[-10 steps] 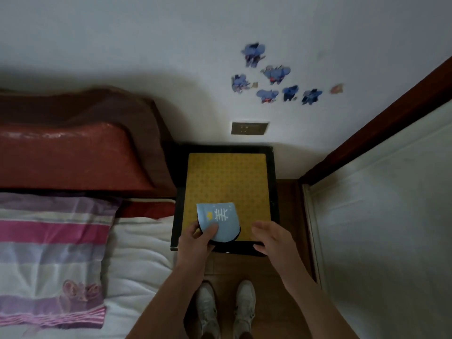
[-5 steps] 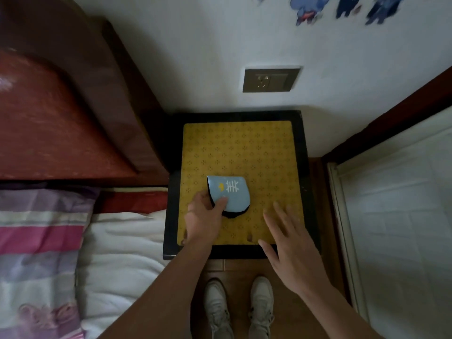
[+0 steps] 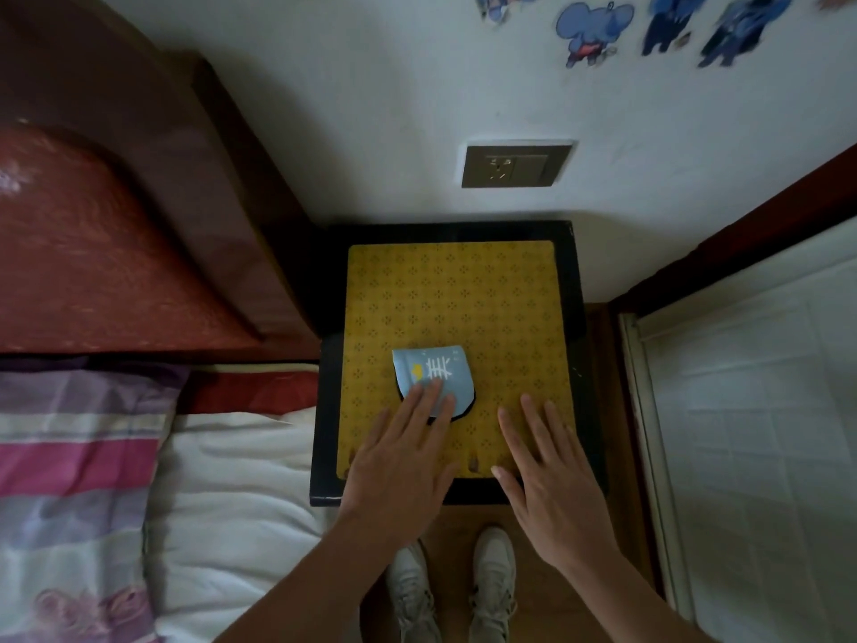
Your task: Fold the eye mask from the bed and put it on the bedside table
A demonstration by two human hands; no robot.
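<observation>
The folded eye mask (image 3: 438,371), light blue with a white and yellow print and a black edge, lies flat on the yellow-topped bedside table (image 3: 463,290). My left hand (image 3: 403,452) is spread flat, its fingertips resting on the mask's near edge. My right hand (image 3: 547,466) hovers flat over the table's near right part, fingers apart, holding nothing and clear of the mask.
The bed with a striped pillow (image 3: 69,457) and white sheet (image 3: 232,480) lies to the left, its red headboard (image 3: 116,234) behind. A wall socket (image 3: 515,165) sits above the table. A white door (image 3: 751,410) stands at the right. My white shoes (image 3: 452,587) are on the wooden floor.
My left hand let go of the mask's corner and flattened its fingers on the mask. The view moved closer to the table. My right hand shifted slightly forward over the table.
</observation>
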